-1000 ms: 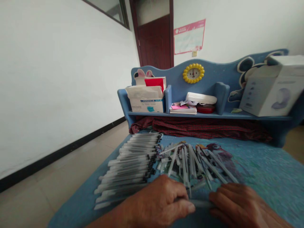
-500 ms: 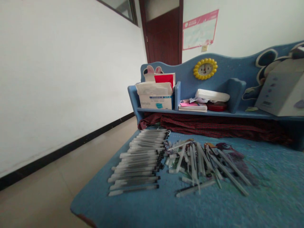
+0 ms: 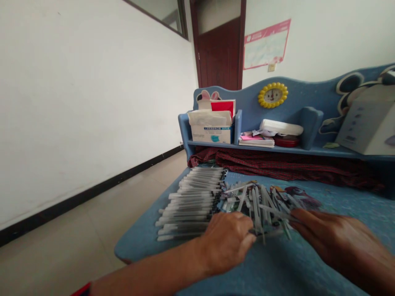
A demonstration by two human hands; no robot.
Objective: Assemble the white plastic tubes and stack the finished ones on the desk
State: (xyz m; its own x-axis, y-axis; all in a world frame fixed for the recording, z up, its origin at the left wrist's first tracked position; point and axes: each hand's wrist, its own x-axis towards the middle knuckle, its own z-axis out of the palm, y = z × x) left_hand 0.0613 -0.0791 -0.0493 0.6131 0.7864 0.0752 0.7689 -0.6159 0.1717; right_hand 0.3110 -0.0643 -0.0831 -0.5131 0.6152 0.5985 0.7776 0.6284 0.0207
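On the blue desk (image 3: 265,267) a row of clear pens with black ends (image 3: 191,205) lies side by side at the left. A loose pile of pens and clear tubes (image 3: 256,201) lies to its right. My left hand (image 3: 230,236) is at the pile's near left edge, fingers closed round a pen that is mostly hidden. My right hand (image 3: 327,234), somewhat blurred, pinches the end of a clear pen (image 3: 274,211) that points left over the pile.
A shelf (image 3: 200,144) at the desk's back holds a mask box (image 3: 211,133), papers (image 3: 256,141), a red tin (image 3: 286,142) and a large white box (image 3: 367,123). Checked cloth (image 3: 277,164) lies beneath it. A yellow clock (image 3: 273,95) hangs above.
Both my hands have come into view over the desk and reached the loose pile. My right hand has taken hold of a pen. The view has shifted slightly.
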